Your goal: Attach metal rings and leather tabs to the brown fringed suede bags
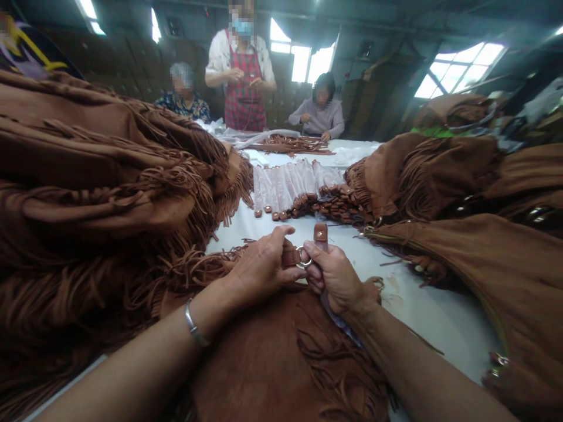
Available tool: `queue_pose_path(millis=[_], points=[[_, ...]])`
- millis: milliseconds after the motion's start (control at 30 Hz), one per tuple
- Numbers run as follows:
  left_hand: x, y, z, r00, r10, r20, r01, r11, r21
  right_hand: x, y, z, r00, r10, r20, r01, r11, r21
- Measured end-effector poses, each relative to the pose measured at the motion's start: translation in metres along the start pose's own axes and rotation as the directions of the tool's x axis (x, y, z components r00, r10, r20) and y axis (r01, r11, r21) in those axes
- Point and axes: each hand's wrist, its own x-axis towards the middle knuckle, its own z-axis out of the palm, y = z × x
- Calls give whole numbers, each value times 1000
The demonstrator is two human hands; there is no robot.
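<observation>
My left hand [259,266] pinches the brown suede bag tab [289,256], silver metal ring [303,258] poking right. My right hand [336,275] grips the brown leather strap end [321,233], standing upright just past the ring.

The right hand [335,275] covers most of the strap [321,233]; only its tab end shows at 12 o'clock above the fingers. The metal ring [303,258] is half hidden between both hands. Bag piles [88,193] run off at 9 and 3 o'clock. The far workers' handwork is too small to tell.
</observation>
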Motion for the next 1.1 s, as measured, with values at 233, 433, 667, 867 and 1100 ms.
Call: queue_pose_path(millis=[233, 433, 667, 867, 1100], points=[[-5, 5, -2, 979, 166, 115, -171, 984, 41, -1, -19, -20, 920, 282, 270, -249, 956, -153], [-2, 6, 3, 1000, -5, 12, 6, 998, -58, -3, 3, 9, 993, -20, -117, 28, 997, 73], [-5, 6, 0, 987, 72, 143, -71, 997, -16, 3, -13, -17, 934, 275, 228, -267, 962, -66], [-3, 3, -1, 992, 50, 115, -38, 994, -99, -1, -4, -6, 980, 158, 123, -171, 980, 100], [-2, 0, -6, 986, 53, 157, -24, 983, -180, -7, 3, 7, 992, 120, 41, -126, 973, 192]])
